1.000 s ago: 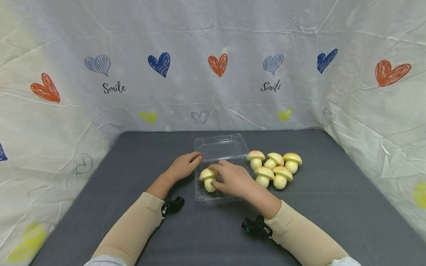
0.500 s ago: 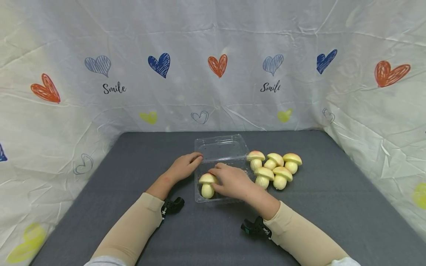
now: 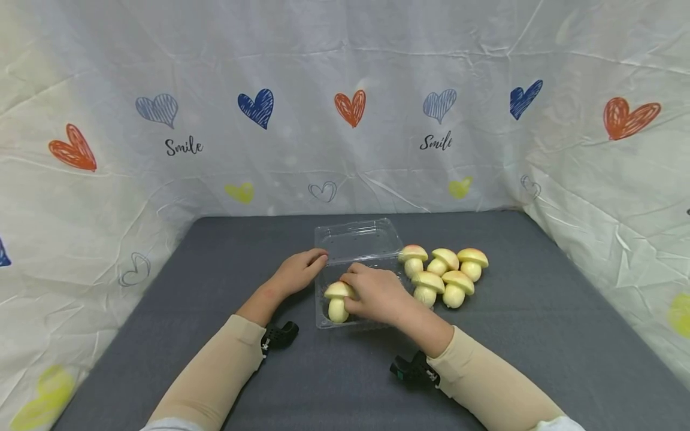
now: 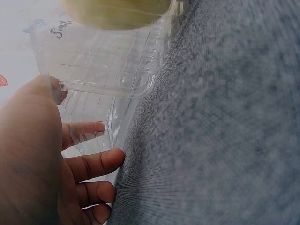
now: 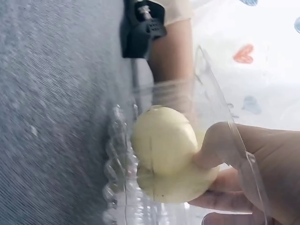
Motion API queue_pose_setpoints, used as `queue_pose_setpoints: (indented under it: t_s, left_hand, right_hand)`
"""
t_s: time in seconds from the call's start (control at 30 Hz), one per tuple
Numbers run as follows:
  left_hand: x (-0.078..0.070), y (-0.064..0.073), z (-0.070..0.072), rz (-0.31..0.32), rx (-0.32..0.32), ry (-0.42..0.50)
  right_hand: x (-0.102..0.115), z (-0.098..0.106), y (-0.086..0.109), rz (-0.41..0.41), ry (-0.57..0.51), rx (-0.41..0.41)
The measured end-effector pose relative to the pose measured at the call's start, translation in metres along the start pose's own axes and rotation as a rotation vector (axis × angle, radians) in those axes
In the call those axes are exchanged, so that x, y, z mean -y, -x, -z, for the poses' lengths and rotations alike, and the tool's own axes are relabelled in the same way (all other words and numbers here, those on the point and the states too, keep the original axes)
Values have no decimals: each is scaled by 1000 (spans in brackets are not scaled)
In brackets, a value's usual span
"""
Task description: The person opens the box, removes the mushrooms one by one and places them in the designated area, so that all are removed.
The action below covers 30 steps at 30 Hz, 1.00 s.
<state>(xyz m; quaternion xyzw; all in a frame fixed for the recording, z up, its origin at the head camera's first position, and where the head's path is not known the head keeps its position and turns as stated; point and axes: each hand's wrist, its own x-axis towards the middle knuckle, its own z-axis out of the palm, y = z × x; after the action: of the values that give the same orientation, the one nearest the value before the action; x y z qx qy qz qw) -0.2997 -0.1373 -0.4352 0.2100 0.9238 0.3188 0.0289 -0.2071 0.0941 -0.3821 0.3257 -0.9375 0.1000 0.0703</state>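
A clear plastic clamshell box stands in the middle of the table, its lid raised away from me. Inside at the left front is a pale yellow mushroom, cap toward the back and stem toward me. My right hand pinches it from the right; in the right wrist view the thumb rests where the stem of the mushroom meets its cap. My left hand holds the box's left edge near the hinge. In the left wrist view the thumb is at the rim, and a finger shows through the plastic.
Several more mushrooms, with reddish tints on their caps, lie in two rows just right of the box. Dark grey cloth covers the table. A white curtain printed with hearts hangs around the back and sides.
Inside the box, my right hand has brought the mushroom a little toward me, and over the last half second it has barely shifted. My left hand stays at the box edge.
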Motion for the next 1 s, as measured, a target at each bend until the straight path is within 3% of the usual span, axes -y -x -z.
queue_pose_setpoints:
  t_s: [0.5, 0.77, 1.0]
  left_hand:
    - [0, 1, -1, -11, -13, -30]
    - [0, 1, 3, -38, 5, 41]
    - [-1, 1, 9, -33, 25, 63]
  right_hand:
    - [-19, 39, 6, -123, -69, -27]
    - [-35, 63, 16, -181, -115, -72]
    - [-55, 85, 27, -286, -152, -62]
